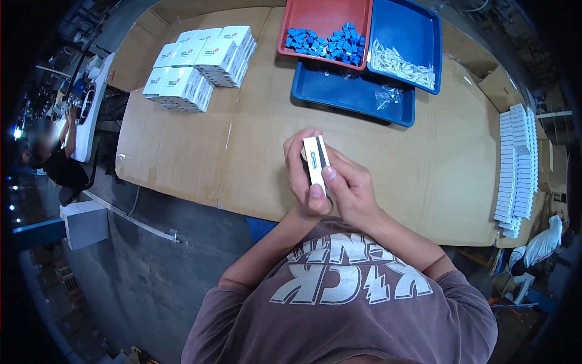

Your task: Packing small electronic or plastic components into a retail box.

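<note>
Small white object [314, 159] held over a cardboard-covered table [257, 145]

The left hand [297, 176] grips its left side; the right hand [355, 189] lays a thumb on it. Beyond, a red tray [327, 13] holds blue pieces [346, 46] beside a blue tray [405, 24] of white sticks [403, 66]. White cartons [209, 53] stand stacked at left.

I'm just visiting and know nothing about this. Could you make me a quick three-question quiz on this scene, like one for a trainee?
1. What colour is the tray holding the small blue pieces? A) green B) red C) yellow
2. True or false: the left hand and the right hand both touch one white box.
3. Where do the slim white pieces lie?

Key: 1. B; 2. True; 3. In the blue tray to the right of the red one.
</note>
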Tool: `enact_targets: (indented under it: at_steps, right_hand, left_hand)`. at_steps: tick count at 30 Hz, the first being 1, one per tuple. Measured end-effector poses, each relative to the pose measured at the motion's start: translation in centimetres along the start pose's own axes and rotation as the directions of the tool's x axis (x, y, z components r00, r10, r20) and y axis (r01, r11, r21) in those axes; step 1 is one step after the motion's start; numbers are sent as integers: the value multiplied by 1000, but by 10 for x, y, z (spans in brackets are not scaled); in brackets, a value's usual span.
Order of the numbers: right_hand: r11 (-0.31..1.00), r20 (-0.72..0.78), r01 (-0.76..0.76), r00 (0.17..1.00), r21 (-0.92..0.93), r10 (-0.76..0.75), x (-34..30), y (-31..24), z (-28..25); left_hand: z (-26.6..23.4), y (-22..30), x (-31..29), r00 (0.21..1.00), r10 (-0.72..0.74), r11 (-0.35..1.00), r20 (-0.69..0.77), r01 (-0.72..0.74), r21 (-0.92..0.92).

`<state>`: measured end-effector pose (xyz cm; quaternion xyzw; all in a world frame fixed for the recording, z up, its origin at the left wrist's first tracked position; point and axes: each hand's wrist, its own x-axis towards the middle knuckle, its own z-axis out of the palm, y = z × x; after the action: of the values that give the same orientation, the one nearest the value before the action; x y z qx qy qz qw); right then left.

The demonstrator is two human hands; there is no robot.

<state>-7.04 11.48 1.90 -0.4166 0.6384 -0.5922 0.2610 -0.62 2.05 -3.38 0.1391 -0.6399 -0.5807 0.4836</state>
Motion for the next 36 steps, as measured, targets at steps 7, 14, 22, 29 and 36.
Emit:
enact_targets:
  at_steps: [7,14,22,29,36]
  right_hand:
    - [900,160,-328,943,286,292,11,4,-37]
    - [893,203,196,972,-406,-121,5,22,-54]
    - [734,217,552,833,-396,-509,24,28,-62]
    - [695,97,595,784,-403,-614,23,40,-53]
    - [721,33,582,786,-376,-617,17,62,-49]
  left_hand:
    - [-5,2,11,970,-111,994,215,112,7]
    - [3,4,-3,618,-674,473,405,782,-406]
    - [14,37,0,580,-661,395,476,808,-437]
    - [17,37,-2,559,-697,379,450,819,-431]
    - [13,24,-6,511,-736,350,443,849,-397]
